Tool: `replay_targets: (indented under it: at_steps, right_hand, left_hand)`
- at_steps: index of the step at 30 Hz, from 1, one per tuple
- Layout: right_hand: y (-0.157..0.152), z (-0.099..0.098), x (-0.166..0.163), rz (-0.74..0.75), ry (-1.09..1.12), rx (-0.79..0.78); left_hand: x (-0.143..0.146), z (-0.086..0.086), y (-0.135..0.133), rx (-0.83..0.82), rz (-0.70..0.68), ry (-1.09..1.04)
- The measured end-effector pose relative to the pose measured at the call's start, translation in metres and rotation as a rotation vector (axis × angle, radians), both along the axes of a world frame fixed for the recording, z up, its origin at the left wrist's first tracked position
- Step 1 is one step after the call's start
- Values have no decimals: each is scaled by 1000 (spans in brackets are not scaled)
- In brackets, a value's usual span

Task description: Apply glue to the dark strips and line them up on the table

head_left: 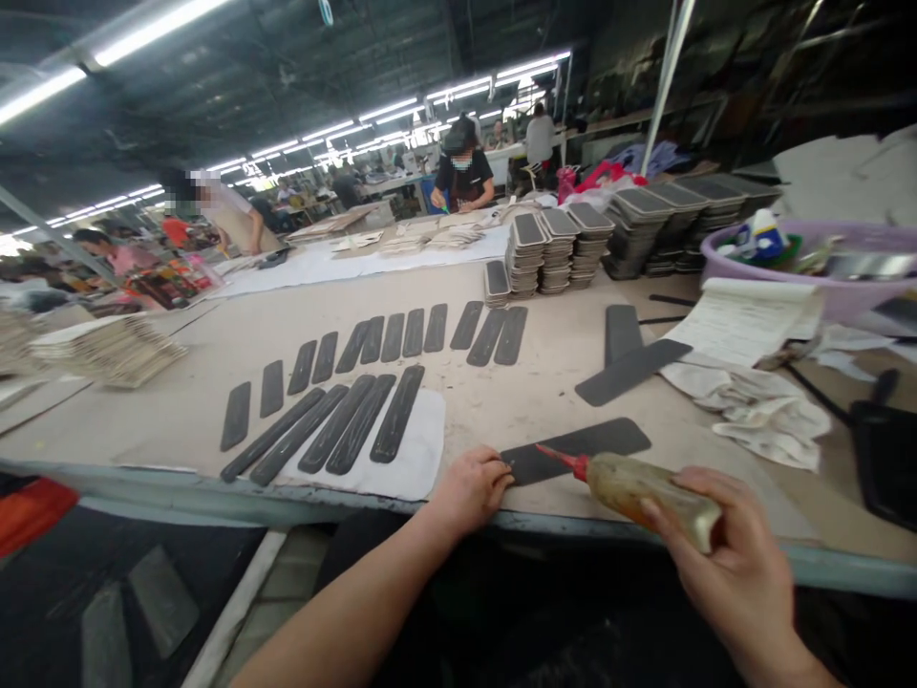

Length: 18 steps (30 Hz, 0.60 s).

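A glue bottle (630, 485), yellowish with a red nozzle, lies tilted in my right hand (737, 554), fingers wrapped round its base. Its tip points left over a long dark grey strip (587, 446) with rounded ends at the table's front edge. My left hand (473, 487) has its fingers closed on the left end of that strip. To the left, several long dark strips (362, 425) with shiny streaks lie side by side, partly on a white sheet (430, 440). Behind them shorter dark pieces (393, 336) form a curved row.
Stacks of dark-topped pieces (528, 229) stand at the back. Two loose strips (623, 334) lie at right, near a white glove (759, 406), paper pad (752, 315) and purple basin (809, 258). A cardboard pile (107, 349) is at left. A co-worker (464, 167) works across the table.
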State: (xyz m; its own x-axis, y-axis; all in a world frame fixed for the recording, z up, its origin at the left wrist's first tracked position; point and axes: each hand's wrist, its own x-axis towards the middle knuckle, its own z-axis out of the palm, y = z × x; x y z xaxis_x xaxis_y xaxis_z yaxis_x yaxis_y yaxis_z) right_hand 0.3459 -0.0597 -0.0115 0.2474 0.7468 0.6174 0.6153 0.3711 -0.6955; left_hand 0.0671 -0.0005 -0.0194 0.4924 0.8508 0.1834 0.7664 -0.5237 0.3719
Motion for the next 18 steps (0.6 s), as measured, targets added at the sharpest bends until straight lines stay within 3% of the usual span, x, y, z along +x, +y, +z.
replay_targets:
  at_steps: [6,18]
  right_hand:
    - [6,0,-24,128,-286,76]
    - [10,1,-41,179,-306,67]
  left_hand:
    - [-1,4,-2,13,-85,83]
    - [-12,-1,0,-14,-124,133]
